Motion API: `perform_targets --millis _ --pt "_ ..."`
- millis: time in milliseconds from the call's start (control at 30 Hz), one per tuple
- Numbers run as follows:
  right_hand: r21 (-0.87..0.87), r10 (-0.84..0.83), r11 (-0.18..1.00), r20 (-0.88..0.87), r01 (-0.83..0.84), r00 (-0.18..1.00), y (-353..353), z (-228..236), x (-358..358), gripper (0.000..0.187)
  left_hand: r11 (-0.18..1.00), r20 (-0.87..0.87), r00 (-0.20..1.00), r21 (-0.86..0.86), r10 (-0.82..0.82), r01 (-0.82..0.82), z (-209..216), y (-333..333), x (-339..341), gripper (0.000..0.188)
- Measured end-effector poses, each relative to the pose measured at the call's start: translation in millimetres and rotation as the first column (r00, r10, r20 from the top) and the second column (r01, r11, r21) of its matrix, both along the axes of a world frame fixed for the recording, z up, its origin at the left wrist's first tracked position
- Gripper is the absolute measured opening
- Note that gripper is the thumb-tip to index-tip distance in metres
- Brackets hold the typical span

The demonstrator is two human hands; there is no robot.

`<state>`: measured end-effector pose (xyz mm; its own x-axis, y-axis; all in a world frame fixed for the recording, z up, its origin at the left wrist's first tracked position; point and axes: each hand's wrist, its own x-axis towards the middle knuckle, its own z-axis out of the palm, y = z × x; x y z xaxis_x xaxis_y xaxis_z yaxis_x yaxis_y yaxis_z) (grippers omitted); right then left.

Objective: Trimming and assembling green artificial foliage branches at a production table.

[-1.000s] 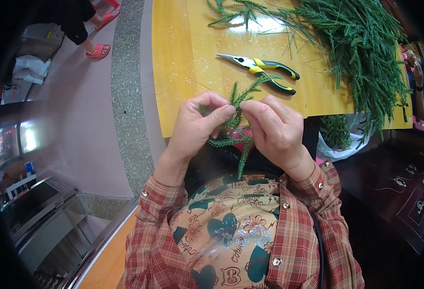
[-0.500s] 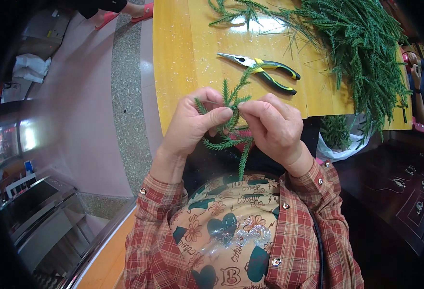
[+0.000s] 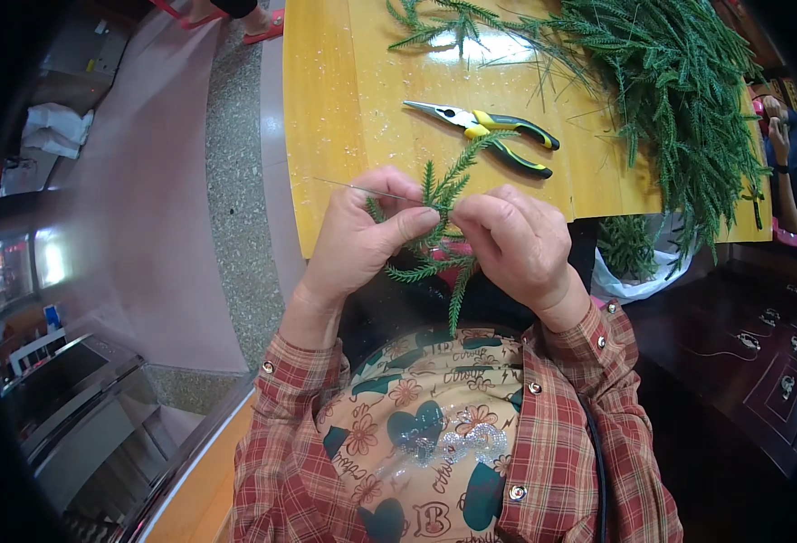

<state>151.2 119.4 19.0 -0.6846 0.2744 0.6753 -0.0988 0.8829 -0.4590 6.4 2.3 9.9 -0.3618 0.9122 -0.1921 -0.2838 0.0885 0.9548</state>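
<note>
Between my two hands is a small green artificial pine sprig (image 3: 453, 186) with several needled branches spreading up and down. My left hand (image 3: 362, 226) pinches its middle between thumb and fingers. A thin wire (image 3: 362, 187) sticks out leftward from the sprig, past the left index finger. My right hand (image 3: 518, 240) is closed at the sprig's centre, its thumb and index fingertips pressed together beside the left thumb; what exactly they pinch is too small to make out. Just beyond the hands, long-nose pliers (image 3: 484, 125) with yellow and black handles lie on the yellow table.
A big heap of green pine branches (image 3: 679, 109) covers the right side of the yellow table (image 3: 344, 100), with loose sprigs (image 3: 457, 27) at its far edge. Below the heap is a white bag (image 3: 638, 282) holding greenery. Another person (image 3: 792, 163) sits at the far right; red-sandalled feet (image 3: 255, 25) show upper left.
The thin wire now shows reaching farther out to the left of the sprig. The sprig's upper branch has tipped to the right. Both hands stay in nearly the same place.
</note>
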Motion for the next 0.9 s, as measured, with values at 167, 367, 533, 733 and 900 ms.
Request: perform_targets --millis 167,367,533,733,900 --pt "-0.021 -0.024 0.999 -0.008 0.024 1.000 -1 -5 -1 0.023 0.999 0.010 0.999 -0.019 -0.048 0.049 -1 -2 -3 0.016" --pt "-0.093 0.077 0.993 0.024 -0.075 0.997 4 -7 1 0.024 0.998 0.062 0.997 -0.037 -0.050 0.053 0 -1 -1 0.013" --pt "-0.076 -0.036 0.997 -0.048 0.032 0.998 6 -12 0 0.031 0.993 0.037 0.992 -0.017 0.117 -0.116 0 0 8 0.011" --pt "0.232 -0.072 0.971 0.058 0.057 0.996 -4 -1 3 0.037 0.967 -0.024 0.970 0.093 0.241 -0.238 -9 2 7 0.010" --pt "0.126 -0.111 0.988 0.152 0.092 0.982 -13 -1 -4 0.034 0.957 -0.129 0.959 0.185 0.250 -0.225 -12 1 8 0.010"
